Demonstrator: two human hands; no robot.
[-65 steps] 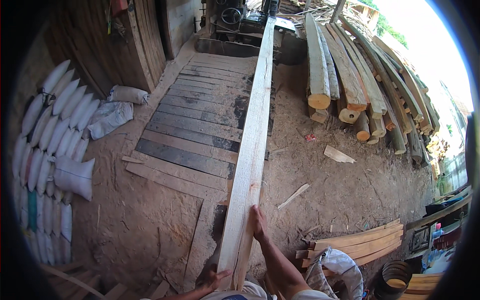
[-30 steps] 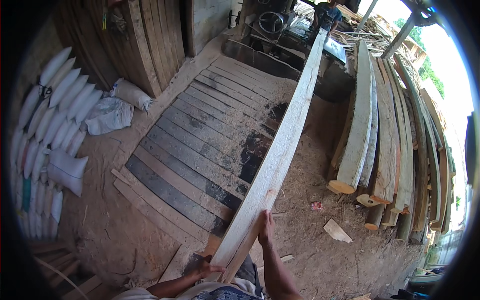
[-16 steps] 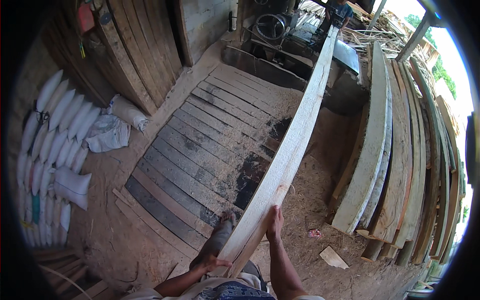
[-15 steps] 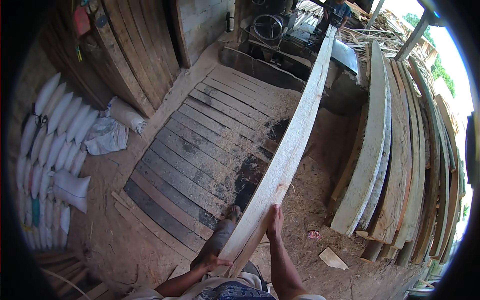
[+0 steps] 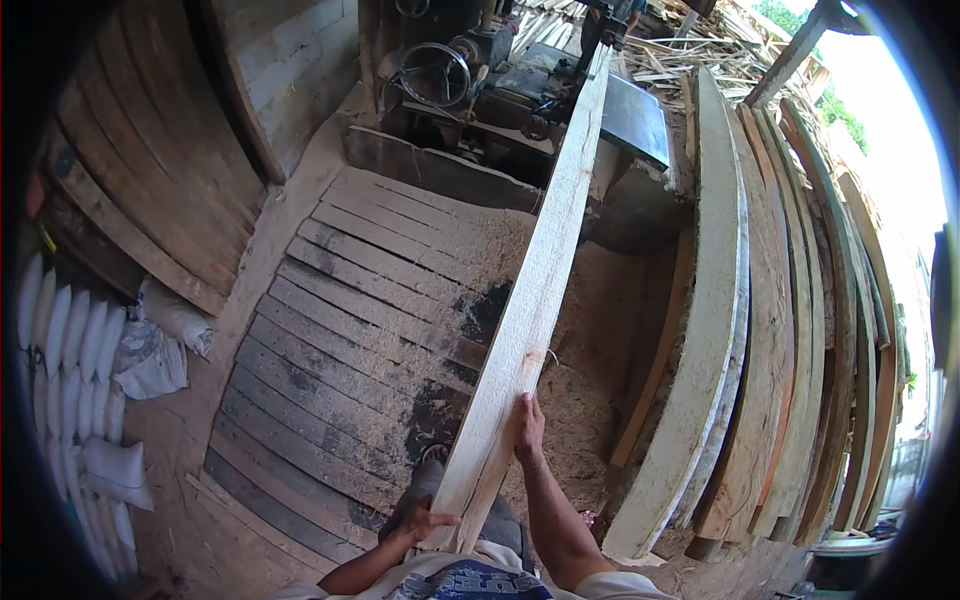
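Note:
A long pale plank [image 5: 545,265] runs from my waist to the machine at the far end. My left hand [image 5: 430,522] grips its near end at the left edge, thumb lying over the top face. Further up, my right hand [image 5: 528,428] is closed on the right edge, its lower fingers partly hidden by the wood. A crack shows along the plank's near right side. At the far end, the plank reaches a dark woodworking machine [image 5: 535,85] with a metal handwheel [image 5: 434,73]. Another person [image 5: 628,12] stands behind that end, mostly cut off by the frame.
Stacked boards [image 5: 690,330] lie lengthwise on my right. Left of the plank is a slatted wooden floor [image 5: 330,330] strewn with sawdust. White filled sacks [image 5: 70,340] are piled at far left, below leaning wide boards [image 5: 150,150]. Scrap wood [image 5: 680,60] heaps up behind the machine.
My view has swung right, so the machine, sacks and stacked boards appear further left. Both hands keep hold of the plank at about the same places.

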